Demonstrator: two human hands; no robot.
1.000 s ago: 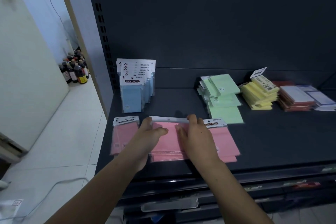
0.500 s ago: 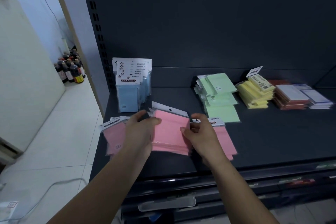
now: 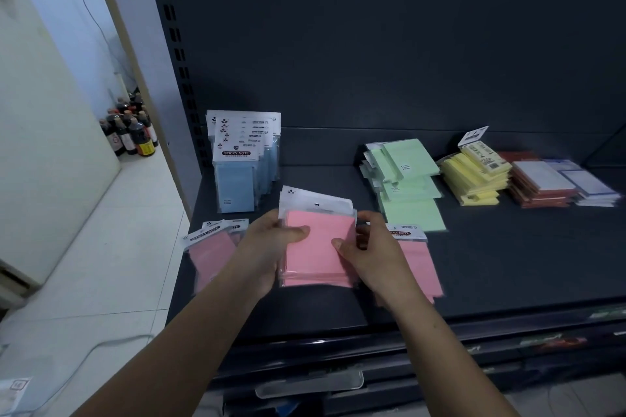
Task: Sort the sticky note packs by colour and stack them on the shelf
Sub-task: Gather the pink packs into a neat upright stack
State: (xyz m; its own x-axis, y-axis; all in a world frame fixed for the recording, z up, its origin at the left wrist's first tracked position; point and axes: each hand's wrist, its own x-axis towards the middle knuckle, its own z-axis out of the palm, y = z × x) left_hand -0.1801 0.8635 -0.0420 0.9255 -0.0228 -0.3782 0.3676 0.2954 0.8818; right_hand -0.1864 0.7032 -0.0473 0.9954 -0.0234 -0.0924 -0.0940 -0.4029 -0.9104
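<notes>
Dark shelf [image 3: 508, 264] beside a white tiled floor [image 3: 111, 281]; brown bottles [image 3: 130, 132] stand by the far wall.
On the shelf: blue packs [image 3: 240, 162] upright at back left, green packs [image 3: 406, 186], yellow packs [image 3: 474, 179] and a red-and-white stack [image 3: 542, 183] to the right. Left hand [image 3: 267, 247] and right hand [image 3: 376, 257] both grasp the pink bundle [image 3: 318, 247] near the front edge, thumbs on its face, tilted up. Loose pink packs lie on either side: left pink packs [image 3: 210, 247], right pink packs [image 3: 420, 261].
</notes>
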